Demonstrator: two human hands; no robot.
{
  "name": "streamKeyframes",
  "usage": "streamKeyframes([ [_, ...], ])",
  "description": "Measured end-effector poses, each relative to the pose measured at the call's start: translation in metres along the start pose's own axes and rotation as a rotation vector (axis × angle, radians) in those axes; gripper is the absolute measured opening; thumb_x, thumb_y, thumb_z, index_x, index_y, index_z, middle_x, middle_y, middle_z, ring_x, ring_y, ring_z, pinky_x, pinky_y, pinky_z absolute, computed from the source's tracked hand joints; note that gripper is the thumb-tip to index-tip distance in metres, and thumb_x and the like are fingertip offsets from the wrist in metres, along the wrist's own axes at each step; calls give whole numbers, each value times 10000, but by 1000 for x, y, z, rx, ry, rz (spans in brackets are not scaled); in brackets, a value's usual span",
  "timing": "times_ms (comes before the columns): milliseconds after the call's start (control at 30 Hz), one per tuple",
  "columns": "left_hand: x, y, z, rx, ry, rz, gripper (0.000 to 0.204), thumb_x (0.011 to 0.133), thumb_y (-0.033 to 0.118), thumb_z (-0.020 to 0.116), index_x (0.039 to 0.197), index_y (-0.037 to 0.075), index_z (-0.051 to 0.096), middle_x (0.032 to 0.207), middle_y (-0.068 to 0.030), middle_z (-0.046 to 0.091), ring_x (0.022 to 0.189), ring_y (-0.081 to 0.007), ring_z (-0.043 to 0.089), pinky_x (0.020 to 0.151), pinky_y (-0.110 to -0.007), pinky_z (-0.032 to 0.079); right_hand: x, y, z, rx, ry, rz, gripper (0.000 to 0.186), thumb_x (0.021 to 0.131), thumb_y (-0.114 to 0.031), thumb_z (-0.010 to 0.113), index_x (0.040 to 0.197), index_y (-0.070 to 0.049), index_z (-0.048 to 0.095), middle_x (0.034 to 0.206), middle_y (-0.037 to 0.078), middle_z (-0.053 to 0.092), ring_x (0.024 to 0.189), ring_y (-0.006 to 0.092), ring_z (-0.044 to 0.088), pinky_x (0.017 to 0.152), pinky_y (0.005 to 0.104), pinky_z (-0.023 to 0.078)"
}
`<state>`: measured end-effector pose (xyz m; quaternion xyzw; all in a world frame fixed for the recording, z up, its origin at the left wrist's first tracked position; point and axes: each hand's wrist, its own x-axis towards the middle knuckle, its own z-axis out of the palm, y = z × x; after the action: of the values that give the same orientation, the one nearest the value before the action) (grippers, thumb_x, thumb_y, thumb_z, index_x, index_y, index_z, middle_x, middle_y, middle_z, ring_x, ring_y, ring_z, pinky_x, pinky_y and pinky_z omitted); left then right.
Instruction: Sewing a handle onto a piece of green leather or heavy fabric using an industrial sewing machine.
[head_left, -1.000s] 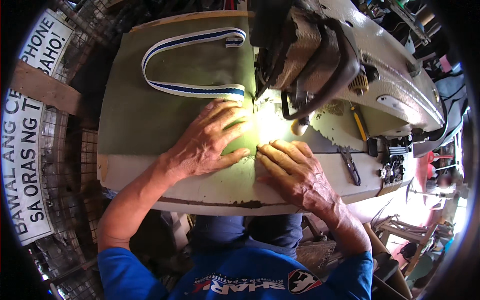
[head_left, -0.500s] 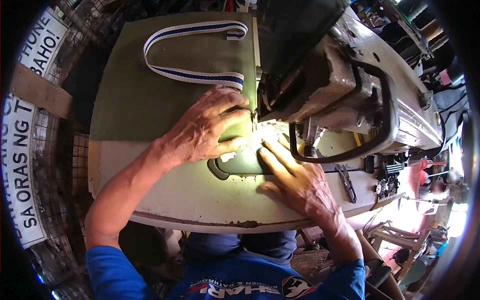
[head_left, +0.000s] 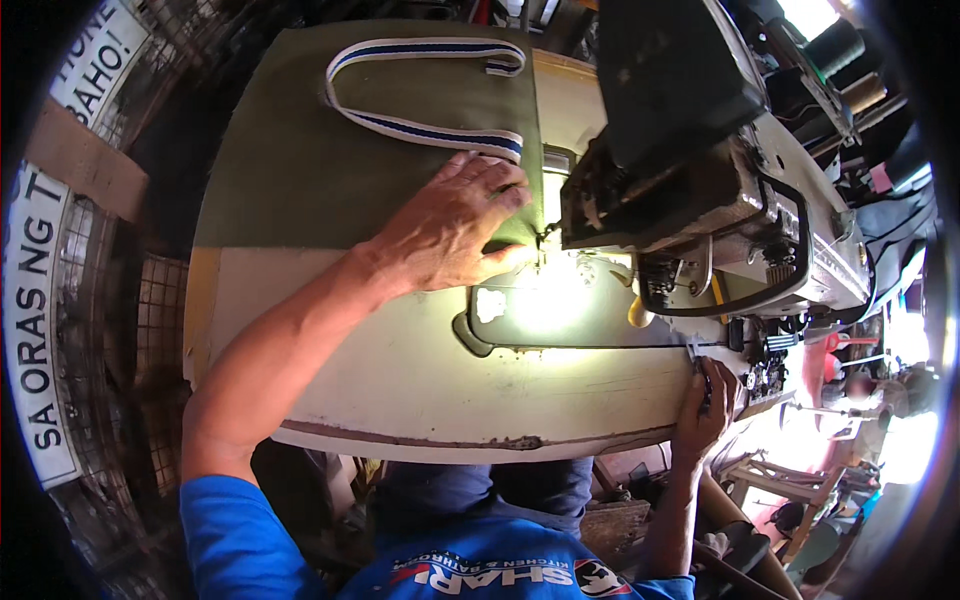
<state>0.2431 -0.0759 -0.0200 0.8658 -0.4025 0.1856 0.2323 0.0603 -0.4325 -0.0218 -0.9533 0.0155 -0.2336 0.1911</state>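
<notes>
My left hand rests on an olive-green fabric sheet at its right edge, beside the needle area, fingers bent but apart. Just beyond its fingertips lies a white strap with a blue stripe, laid in a U shape. The sewing machine head is to the right of this hand, with a bright light glaring on the plate beneath it. Near the front right of the table, my right hand is closed on the thread snips, which are partly hidden by the fingers.
A yellow-handled tool lies behind the black frame on the machine. Black metal parts sit at the right end of the table. Wire mesh and a signboard stand at the left. Cluttered shelves and rolls are at the back right.
My right hand has left the needle area, moved right and taken hold of the snips. The fabric's front edge now lies farther back, exposing more plate. The view has shifted.
</notes>
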Motion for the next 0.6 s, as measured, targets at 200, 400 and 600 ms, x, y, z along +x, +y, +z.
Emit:
streamKeyframes([
  [200, 3, 2, -1, 0, 56, -30, 352, 835, 186, 695, 1127, 47, 556, 1158, -115, 552, 1132, -303, 534, 1058, -450, 395, 0, -3, -4, -12, 76, 102, 241, 900, -46, 609, 1134, -19, 657, 1111, 140, 615, 1042, 283, 591, 915, 376, 478],
  [400, 10, 1, -7, 22, 51, -24, 257, 828, 104, 682, 1058, 34, 590, 1099, -111, 580, 1118, -291, 551, 1057, -426, 399, -3, 6, 8, -35, 36, 107, 246, 921, -82, 596, 1152, -22, 658, 1123, 132, 616, 1056, 271, 590, 905, 380, 473],
  [600, 83, -63, -6, 255, 88, 28, 162, 797, 39, 620, 958, 30, 632, 989, -138, 632, 1017, -308, 608, 930, -424, 483, -1, -1, 8, 22, 39, 144, 261, 876, -59, 627, 1132, -21, 661, 1121, 139, 614, 1055, 302, 581, 930, 411, 463],
])
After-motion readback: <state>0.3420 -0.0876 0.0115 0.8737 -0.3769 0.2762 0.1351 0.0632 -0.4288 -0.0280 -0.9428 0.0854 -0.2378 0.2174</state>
